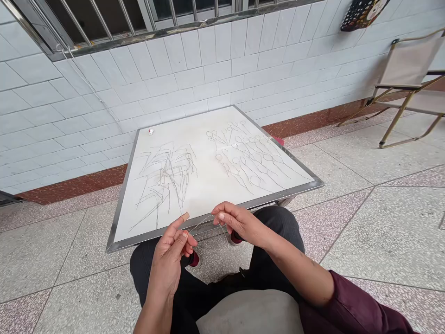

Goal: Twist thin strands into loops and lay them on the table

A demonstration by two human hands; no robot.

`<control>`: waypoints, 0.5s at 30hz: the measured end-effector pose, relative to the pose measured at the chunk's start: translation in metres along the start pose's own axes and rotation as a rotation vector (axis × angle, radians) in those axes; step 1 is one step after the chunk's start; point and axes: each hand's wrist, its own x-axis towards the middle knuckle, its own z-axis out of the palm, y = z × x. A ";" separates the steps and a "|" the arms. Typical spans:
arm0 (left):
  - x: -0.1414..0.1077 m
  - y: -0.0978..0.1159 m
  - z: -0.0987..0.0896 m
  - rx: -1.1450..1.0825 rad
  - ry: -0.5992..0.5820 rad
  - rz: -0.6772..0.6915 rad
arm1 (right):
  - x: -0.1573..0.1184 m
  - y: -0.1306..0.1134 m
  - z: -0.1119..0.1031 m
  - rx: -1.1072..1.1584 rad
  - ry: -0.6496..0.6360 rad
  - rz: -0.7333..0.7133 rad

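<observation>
Between my two hands, just off the table's front edge, a thin wire [201, 222] bends upward. My left hand [175, 246] pinches one end between thumb and finger; a tan wrap covers the tip of its raised index finger. My right hand [236, 220] pinches the wire near its bend, and the other end hangs below. On the white tabletop [205, 185], bent wires [163, 171] lie in a loose pile at the left. Several wires with round loops at one end [257, 157] are spread at the right.
A small white and red object [150, 132] sits at the table's back left corner. The metal rim [278, 192] runs close to my knees. Behind stands a tiled wall [208, 69]; a folding chair [403, 83] is at the right.
</observation>
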 end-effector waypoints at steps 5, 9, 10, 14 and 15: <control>0.003 0.001 0.000 -0.056 0.046 -0.022 | 0.004 0.003 0.012 0.082 0.042 0.042; 0.008 0.001 0.002 -0.126 0.051 -0.014 | 0.008 0.004 0.019 0.076 0.095 0.049; 0.010 0.000 0.002 -0.147 0.052 -0.006 | 0.009 0.005 0.020 0.068 0.107 0.050; 0.019 -0.006 -0.005 -0.190 0.058 0.017 | 0.024 0.011 0.019 0.128 0.186 0.042; 0.021 -0.009 -0.008 -0.187 0.073 0.020 | 0.031 0.012 0.018 0.151 0.213 0.037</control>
